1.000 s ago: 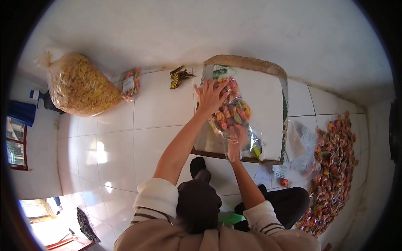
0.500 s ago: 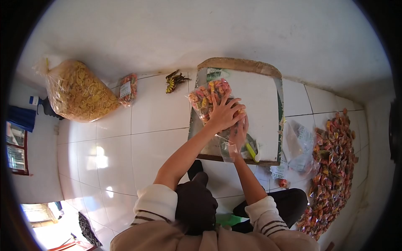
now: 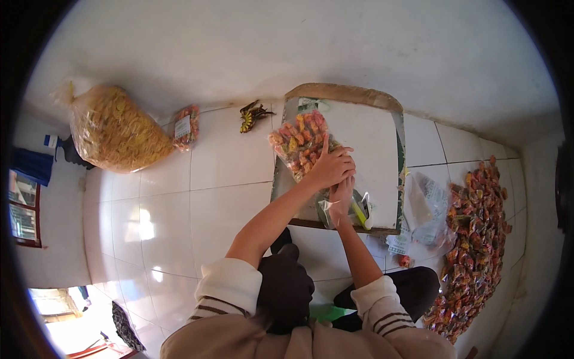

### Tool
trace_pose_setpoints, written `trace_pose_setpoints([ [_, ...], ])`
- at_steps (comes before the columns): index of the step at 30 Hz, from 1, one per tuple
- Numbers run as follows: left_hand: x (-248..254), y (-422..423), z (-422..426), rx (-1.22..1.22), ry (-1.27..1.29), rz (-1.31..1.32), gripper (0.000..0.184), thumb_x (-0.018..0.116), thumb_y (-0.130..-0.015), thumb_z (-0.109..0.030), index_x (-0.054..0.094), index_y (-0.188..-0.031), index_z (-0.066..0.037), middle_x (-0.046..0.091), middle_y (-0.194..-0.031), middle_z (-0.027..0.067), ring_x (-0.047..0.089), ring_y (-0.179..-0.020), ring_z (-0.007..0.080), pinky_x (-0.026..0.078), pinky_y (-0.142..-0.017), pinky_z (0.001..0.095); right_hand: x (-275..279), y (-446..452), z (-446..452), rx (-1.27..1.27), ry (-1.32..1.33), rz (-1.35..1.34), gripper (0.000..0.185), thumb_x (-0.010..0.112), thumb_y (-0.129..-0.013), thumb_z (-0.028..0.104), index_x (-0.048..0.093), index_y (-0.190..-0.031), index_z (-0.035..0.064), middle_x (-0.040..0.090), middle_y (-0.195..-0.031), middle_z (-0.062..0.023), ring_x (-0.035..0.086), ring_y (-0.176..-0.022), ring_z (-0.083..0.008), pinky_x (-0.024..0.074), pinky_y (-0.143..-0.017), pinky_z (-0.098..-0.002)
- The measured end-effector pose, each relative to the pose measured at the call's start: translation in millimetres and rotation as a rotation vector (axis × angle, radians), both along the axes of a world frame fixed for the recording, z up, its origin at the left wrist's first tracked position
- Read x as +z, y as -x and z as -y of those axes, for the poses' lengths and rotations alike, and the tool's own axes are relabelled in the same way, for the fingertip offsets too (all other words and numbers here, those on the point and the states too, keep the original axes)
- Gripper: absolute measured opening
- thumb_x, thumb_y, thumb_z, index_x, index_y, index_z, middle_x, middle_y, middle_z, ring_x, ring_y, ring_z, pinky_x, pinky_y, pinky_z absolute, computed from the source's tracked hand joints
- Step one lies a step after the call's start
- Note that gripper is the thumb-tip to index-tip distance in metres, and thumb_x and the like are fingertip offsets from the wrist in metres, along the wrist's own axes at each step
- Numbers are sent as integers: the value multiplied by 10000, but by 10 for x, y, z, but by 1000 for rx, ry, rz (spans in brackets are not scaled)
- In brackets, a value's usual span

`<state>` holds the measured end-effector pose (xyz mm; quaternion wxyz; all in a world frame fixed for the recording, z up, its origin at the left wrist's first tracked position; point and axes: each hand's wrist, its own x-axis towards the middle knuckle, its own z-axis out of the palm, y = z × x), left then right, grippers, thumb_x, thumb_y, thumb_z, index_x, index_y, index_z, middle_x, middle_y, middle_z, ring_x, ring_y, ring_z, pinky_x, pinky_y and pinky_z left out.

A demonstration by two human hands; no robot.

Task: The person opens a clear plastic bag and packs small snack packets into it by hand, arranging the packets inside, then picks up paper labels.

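A clear plastic bag filled with small orange and red snack packets (image 3: pixel 301 139) lies tilted on the white-topped low table (image 3: pixel 373 143). My left hand (image 3: pixel 332 168) is closed over the bag's near right side, index finger stretched along it. Just below, my right hand (image 3: pixel 341 200) grips the gathered end of the bag, its fingertips partly covered by my left hand. A loose flap of clear plastic (image 3: pixel 326 213) hangs beside the right wrist. Close to that wrist lies a yellow-green handled tool (image 3: pixel 360 214), its kind unclear.
At left stand a big bag of yellow ring crackers (image 3: pixel 116 134) and a labelled filled bag (image 3: pixel 186 128). Bananas (image 3: pixel 253 117) lie near the wall. To the right are clear printed plastic bags (image 3: pixel 429 206) and a long heap of small packets (image 3: pixel 475 245).
My left hand's spread fingers have drawn together over the bag, closer to my right hand. The camera view has shifted slightly.
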<state>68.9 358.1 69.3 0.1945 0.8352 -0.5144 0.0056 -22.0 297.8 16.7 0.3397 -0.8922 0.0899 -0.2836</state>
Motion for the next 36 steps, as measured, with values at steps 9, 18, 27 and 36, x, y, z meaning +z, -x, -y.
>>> trace_pose_setpoints([
  [9, -80, -47, -608, 583, 603, -87, 320, 535, -845, -297, 548, -1151, -203, 419, -1297, 58, 227, -1303, 296, 24, -996, 631, -145, 314, -204, 46, -371, -11, 448, 611, -703, -53, 471, -1123, 15, 502, -991, -140, 521, -875, -264, 428, -754, -355],
  [18, -482, 355, -611, 693, 493, -162, 437, 537, -843, -329, 436, -1267, -358, 64, -1469, 70, 40, -1292, 486, 96, -932, 706, -338, 11, -397, 278, -698, -17, 273, 537, -764, -32, 548, -1027, 41, 554, -1039, -128, 565, -926, -222, 465, -718, -312],
  [27, -213, 372, -577, 793, 155, -198, 393, 524, -845, -302, 445, -1226, -353, 101, -1458, 100, 73, -1294, 475, 101, -922, 729, 405, 662, 563, 804, 263, -359, 247, 580, -707, 66, 581, -949, 12, 504, -1099, -148, 472, -1058, -304, 373, -920, -387],
  [36, 484, 734, 745, 261, 206, -155, 452, 610, -775, -283, 466, -1171, -119, 355, -1311, 187, 283, -1227, 385, 191, -1002, 539, 1341, 2296, 2635, -390, -12, -96, 238, 475, -762, 25, 645, -918, 87, 613, -763, -112, 598, -702, -268, 471, -625, -361],
])
